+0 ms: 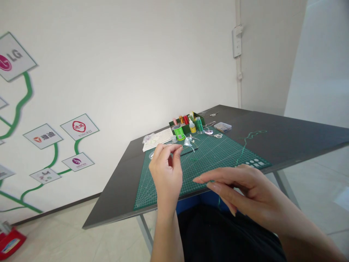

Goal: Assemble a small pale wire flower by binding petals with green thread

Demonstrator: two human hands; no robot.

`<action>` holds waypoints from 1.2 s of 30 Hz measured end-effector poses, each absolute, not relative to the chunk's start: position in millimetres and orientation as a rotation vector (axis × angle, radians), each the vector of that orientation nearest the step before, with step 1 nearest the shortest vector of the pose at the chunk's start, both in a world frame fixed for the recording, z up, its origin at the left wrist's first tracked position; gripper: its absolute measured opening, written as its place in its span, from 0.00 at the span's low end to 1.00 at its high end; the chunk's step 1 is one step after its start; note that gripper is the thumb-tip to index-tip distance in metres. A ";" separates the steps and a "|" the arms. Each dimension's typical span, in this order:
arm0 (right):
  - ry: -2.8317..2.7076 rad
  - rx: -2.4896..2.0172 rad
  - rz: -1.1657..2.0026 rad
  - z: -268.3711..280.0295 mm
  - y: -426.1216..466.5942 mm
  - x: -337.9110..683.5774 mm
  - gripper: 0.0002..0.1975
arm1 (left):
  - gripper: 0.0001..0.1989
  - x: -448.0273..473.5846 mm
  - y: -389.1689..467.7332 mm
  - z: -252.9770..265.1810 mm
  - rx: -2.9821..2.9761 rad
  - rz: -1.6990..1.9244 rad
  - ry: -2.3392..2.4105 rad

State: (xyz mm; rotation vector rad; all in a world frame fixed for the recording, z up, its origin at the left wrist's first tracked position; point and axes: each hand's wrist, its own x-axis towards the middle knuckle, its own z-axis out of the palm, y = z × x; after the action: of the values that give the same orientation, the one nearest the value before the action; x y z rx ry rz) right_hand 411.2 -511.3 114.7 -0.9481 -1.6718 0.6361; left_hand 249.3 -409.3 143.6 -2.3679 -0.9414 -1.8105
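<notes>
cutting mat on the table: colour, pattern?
The cutting mat is green with a pale grid; head view, the only one.

Two hands: left hand [166,169] lower centre, right hand [253,200] lower right. Right of centre, two pairs of scissors [218,136]; mid-frame, one cutting mat [218,156], one glue bottle [192,127], one green can [179,133].

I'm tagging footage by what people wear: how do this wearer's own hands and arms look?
Both the left hand and the right hand are ungloved, with slender fingers. The forearms show no sleeves, watch or bracelet. Black clothing shows below, over the lap.
</notes>
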 end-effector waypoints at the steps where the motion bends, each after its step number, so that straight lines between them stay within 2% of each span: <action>1: -1.707 -0.945 0.599 118.3 -514.0 413.7 0.15 | 0.07 248.9 -409.1 143.4 -2.381 -1.805 -0.943; 7: -1.832 -0.868 0.411 157.0 -517.4 432.1 0.13 | 0.07 247.4 -407.7 143.1 -2.444 -1.784 -0.930; 23: -1.817 -0.776 0.521 232.4 -463.2 448.6 0.12 | 0.06 246.6 -415.7 148.5 -2.566 -1.694 -0.846; 29: -1.837 -0.716 0.579 239.2 -428.6 451.3 0.13 | 0.07 246.2 -416.2 150.2 -2.590 -1.700 -0.825; 36: -1.836 -0.736 0.658 223.2 -386.8 458.1 0.14 | 0.08 245.0 -415.5 150.6 -2.582 -1.702 -0.818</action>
State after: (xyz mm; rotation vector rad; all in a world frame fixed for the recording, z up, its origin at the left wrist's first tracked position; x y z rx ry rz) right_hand 458.1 -386.8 223.2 -0.7361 -1.8356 0.6576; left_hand 245.0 -415.5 150.6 -2.5817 -0.8177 -1.7022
